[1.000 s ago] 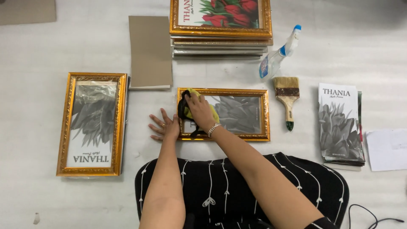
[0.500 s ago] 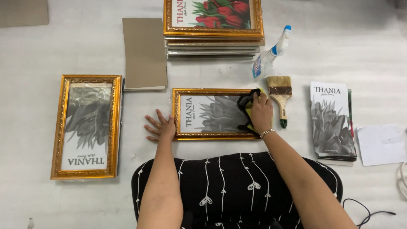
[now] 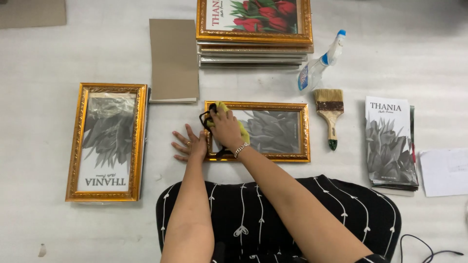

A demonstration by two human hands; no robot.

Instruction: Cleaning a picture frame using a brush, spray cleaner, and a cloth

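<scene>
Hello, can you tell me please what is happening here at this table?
A person is wiping the glass of a small gold picture frame that lies flat in front of them. The right hand presses a yellow cloth onto the frame's left end, while the left hand rests flat beside the frame, at its left edge. A paintbrush and a spray bottle lie to the right, a second gold frame to the left, and a stack of frames above.

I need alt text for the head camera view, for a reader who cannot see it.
A person's right hand presses a yellow cloth on the glass of a gold picture frame, while the left hand lies flat beside the frame's left edge. A paintbrush and spray bottle lie nearby.
</scene>
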